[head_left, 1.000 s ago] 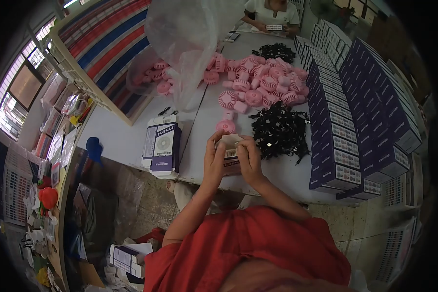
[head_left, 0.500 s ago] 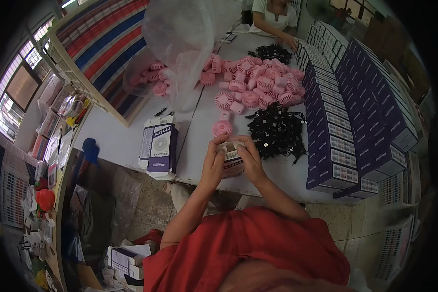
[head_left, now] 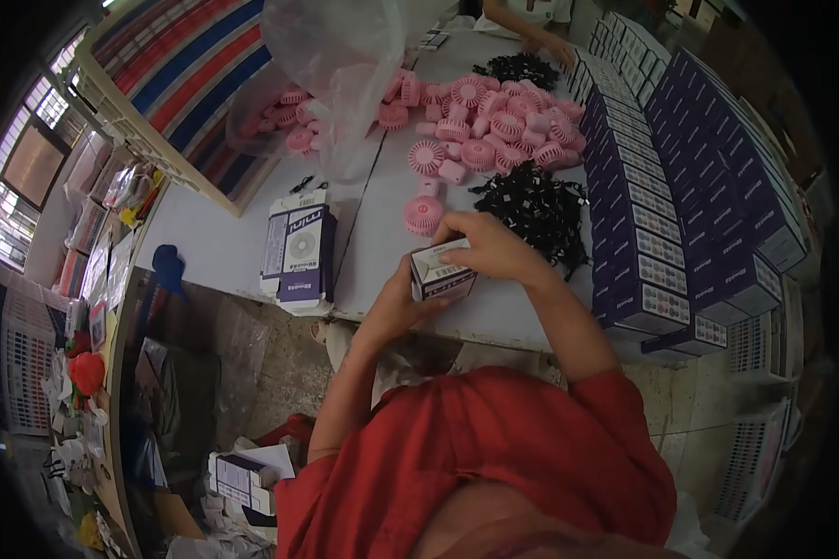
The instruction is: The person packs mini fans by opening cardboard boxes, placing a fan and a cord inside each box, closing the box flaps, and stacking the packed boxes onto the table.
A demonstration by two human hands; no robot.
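Observation:
A small white and purple box [head_left: 443,271] is held over the table's front edge, its top flap folded down. My left hand [head_left: 398,300] wraps round its left side and lower front. From the right, my right hand [head_left: 483,244] grips the box's top, with fingers bent over the far edge. Just beyond the box lies one pink fan [head_left: 423,214]. A heap of black cables [head_left: 536,207] is to the right of my right hand. Left of my hands, flat purple and white cartons [head_left: 300,252] are stacked.
Many pink fans [head_left: 508,126] are piled further back, some under clear plastic [head_left: 336,84]. Long rows of purple boxes [head_left: 639,252] line the right side. Another person's arm [head_left: 529,33] reaches to the rows at the back. A striped panel [head_left: 186,84] stands at the left.
The box's open top flaps are now folded down. My right hand has shifted from the box's side to its top. The other person's arm has moved to the box rows.

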